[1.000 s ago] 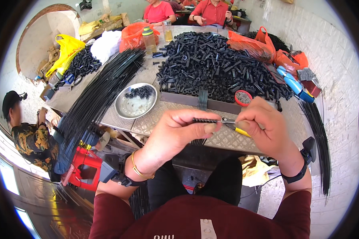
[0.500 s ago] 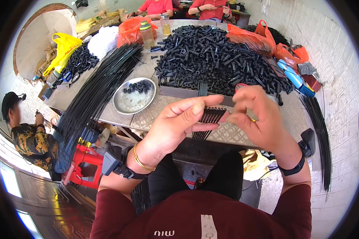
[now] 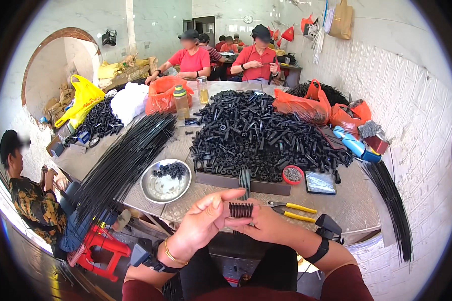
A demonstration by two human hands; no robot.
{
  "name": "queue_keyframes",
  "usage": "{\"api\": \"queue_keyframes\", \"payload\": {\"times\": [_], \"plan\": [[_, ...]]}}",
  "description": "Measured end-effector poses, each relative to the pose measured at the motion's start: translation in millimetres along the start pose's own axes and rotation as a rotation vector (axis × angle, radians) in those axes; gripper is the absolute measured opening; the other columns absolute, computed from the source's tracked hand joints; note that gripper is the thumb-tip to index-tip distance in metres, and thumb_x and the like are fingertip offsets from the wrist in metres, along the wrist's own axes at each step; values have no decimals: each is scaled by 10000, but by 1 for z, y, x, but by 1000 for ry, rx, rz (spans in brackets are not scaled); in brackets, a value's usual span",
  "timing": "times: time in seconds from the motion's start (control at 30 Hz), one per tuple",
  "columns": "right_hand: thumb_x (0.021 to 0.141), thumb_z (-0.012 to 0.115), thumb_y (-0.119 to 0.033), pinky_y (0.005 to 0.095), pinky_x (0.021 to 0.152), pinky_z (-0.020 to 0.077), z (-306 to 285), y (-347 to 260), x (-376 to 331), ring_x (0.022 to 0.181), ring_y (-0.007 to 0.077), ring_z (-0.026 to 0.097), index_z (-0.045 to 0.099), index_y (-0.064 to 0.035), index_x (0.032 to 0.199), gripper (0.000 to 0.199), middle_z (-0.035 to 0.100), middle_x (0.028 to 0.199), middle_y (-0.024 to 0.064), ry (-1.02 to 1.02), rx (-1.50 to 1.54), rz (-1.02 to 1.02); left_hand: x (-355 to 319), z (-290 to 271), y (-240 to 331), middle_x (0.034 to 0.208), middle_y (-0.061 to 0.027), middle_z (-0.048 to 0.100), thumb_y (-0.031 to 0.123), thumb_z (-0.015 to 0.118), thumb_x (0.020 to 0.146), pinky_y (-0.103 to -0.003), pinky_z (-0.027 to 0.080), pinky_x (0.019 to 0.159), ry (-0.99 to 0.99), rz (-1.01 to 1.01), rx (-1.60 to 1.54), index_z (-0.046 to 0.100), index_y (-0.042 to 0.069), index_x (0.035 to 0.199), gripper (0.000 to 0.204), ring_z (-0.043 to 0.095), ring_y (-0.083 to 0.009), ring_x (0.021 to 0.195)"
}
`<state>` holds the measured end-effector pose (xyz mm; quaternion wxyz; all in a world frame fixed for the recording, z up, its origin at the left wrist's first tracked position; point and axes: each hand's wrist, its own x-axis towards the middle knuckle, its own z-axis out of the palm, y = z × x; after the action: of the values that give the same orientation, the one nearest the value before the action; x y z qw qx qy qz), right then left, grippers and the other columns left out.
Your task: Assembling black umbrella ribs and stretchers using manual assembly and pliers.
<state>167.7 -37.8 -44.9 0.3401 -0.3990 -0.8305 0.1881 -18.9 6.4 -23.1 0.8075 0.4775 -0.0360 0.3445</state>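
Observation:
My left hand (image 3: 198,220) is closed on a row of thin black rods (image 3: 241,209), thumb and fingers pinching one side of it. The rods lie side by side and stretch away from me, over the front of a box edge. My right hand (image 3: 266,224) meets the row from the right, its fingers closed round the rods' near part; some fingertips are hidden. A fine pale wire seems to cross at the row, running right. Just beyond the right hand lie yellow-handled pliers (image 3: 299,211) on the table.
A large heap of black tubular parts (image 3: 266,135) fills the middle of the table (image 3: 331,210). A metal bowl (image 3: 165,180) and long black rods (image 3: 130,150) lie left. At right are a red dish (image 3: 293,174) and a clear-topped case (image 3: 320,182). Other people sit at left and far side.
The view has tilted up. My right hand, earlier raised apart with curled fingers, has come down to the rods and closed on them. The left hand keeps its hold.

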Motion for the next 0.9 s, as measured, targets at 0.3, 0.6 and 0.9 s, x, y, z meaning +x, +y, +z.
{"api": "queue_keyframes", "payload": {"times": [0.3, 0.6, 0.9], "plan": [[837, 606, -210, 403, 819, 425, 2, 18, -1, 921, 295, 523, 649, -104, 980, 183, 577, 992, 82, 44, -27, -54, -2, -61, 6, 1437, -249, 248, 461, 712, 733, -472, 371, 1007, -134, -126, 954, 277, 100, 1424, 893, 284, -424, 1313], [825, 638, -229, 375, 751, 419, 5, 10, -6, 873, 249, 526, 649, -112, 940, 165, 557, 918, 51, 120, -80, -153, 5, -88, -83, 1433, -283, 230, 416, 653, 762, -503, 251, 1071, -332, -85, 1833, 434, 128, 1309, 656, 258, -426, 1327], [765, 654, -339, 421, 816, 463, -95, 53, -25, 950, 328, 582, 555, -52, 1134, 478, 623, 982, 173, -111, -361, 543, 1, -84, -84, 1387, -291, 296, 522, 663, 724, -521, 272, 1048, -313, -39, 1934, 460, 134, 1283, 710, 326, -431, 1285]]}}
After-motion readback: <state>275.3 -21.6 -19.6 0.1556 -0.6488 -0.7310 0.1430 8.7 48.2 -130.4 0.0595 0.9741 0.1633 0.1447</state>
